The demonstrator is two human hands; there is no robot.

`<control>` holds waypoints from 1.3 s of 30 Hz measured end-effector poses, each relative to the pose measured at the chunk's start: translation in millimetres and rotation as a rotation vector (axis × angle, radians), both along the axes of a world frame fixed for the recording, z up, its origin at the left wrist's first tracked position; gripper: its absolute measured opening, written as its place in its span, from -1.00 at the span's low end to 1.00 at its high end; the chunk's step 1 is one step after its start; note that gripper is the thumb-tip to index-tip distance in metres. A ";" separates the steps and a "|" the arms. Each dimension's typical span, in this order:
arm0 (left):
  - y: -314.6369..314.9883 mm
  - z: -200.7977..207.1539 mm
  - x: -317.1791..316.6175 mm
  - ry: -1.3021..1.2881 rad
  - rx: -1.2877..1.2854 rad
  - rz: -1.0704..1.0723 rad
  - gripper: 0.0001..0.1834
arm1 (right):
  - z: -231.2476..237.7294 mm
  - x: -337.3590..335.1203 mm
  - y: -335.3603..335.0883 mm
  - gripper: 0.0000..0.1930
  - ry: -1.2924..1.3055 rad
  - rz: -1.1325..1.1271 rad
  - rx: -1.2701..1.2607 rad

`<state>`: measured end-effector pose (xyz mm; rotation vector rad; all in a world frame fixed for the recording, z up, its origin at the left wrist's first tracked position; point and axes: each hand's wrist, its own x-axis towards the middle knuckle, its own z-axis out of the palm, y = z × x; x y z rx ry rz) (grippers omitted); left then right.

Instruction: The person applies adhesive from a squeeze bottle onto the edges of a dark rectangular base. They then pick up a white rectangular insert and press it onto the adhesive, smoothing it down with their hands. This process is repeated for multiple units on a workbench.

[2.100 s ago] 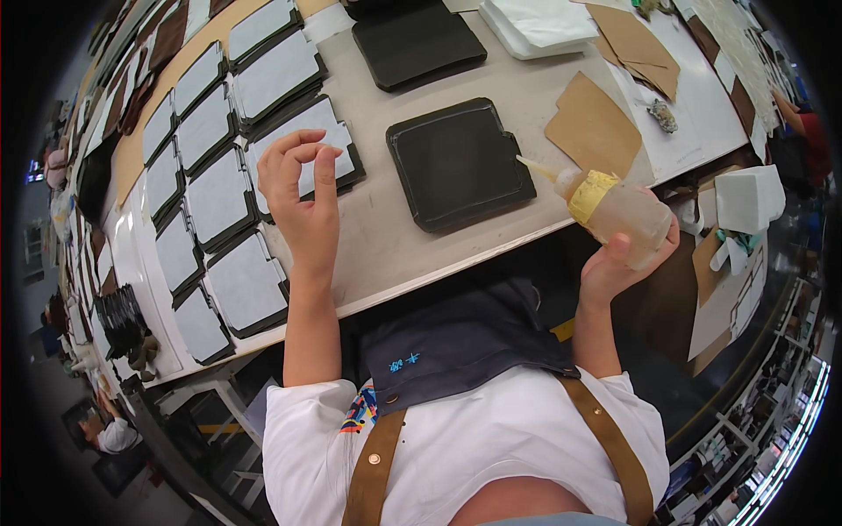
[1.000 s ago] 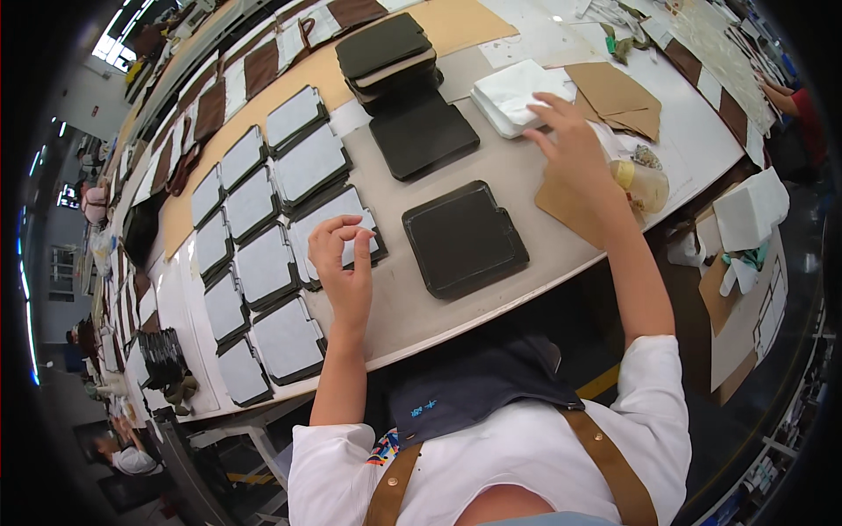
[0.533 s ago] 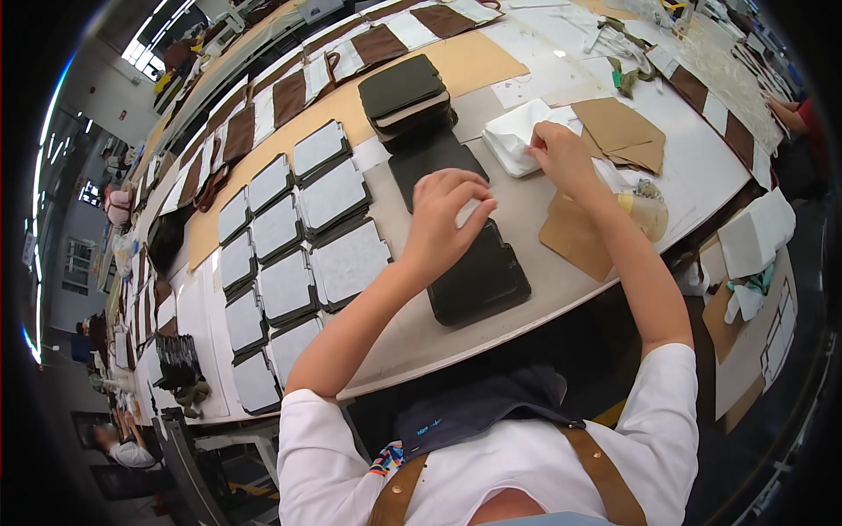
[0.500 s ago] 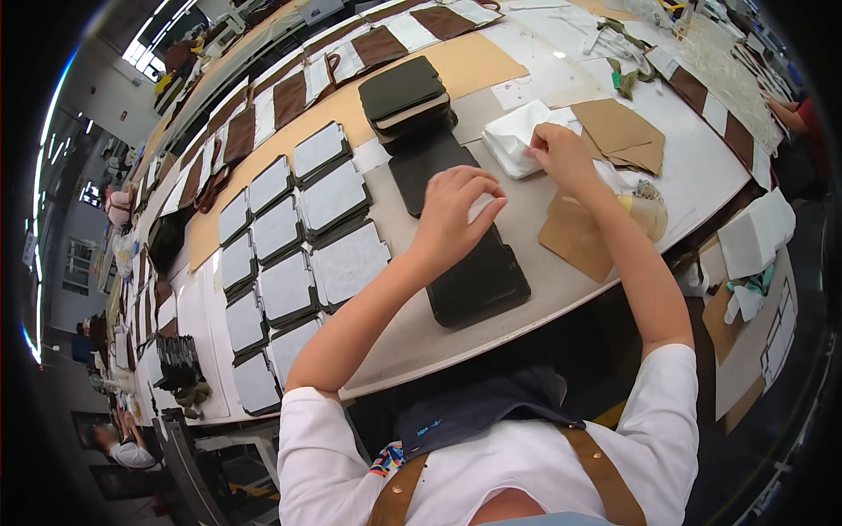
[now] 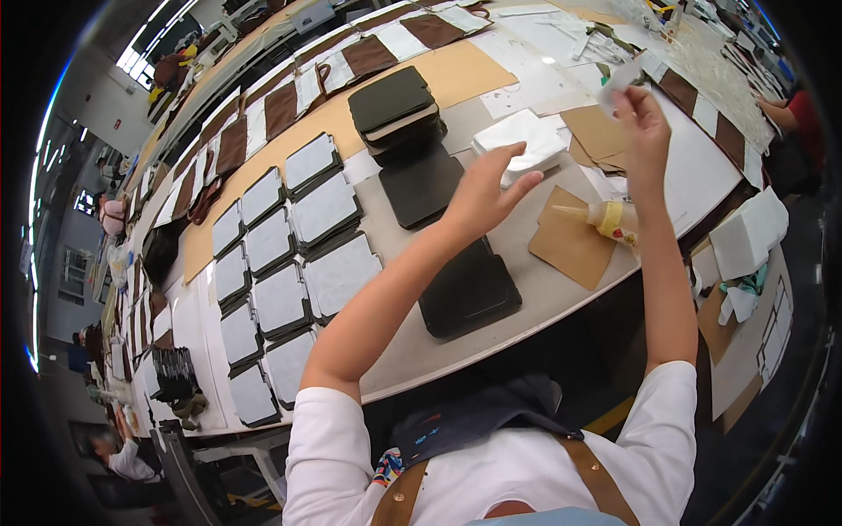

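Note:
My right hand is raised at the right, fingertips pinching a thin white sheet, blurred and partly hidden by the fingers. My left hand has thumb and index finger apart; its index fingertip reaches over the near edge of a stack of white sheets, and I cannot tell if they touch. Beneath and beside that hand lie a dark flat panel and, nearer me, another dark panel. Behind them stands a thick pile of dark green panels with a tan layer in it.
Rows of dark panels topped with white sheets cover the table's left part. A bottle with a yellow band lies by a brown card. More brown cards sit beside the white stack. Brown-and-white strips line the far side.
My right hand has lifted up and right from the white stack with a white sheet in its fingers. The left hand has moved right, toward the stack. The bottle now shows more fully.

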<state>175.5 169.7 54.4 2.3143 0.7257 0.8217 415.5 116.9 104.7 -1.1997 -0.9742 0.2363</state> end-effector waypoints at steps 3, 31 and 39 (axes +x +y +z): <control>-38.5 37.7 0.0 -0.599 -0.947 -0.107 -0.45 | -3.6 -76.2 -35.9 -0.87 -0.607 0.060 0.092; -125.3 -4.2 -128.4 -0.452 -0.781 0.254 -0.45 | -60.4 -145.7 -114.0 -0.91 0.179 0.491 -0.379; -158.4 -20.1 -131.1 -0.274 -0.516 0.429 -0.30 | -81.8 -146.5 -116.5 -0.86 -0.005 0.359 -0.467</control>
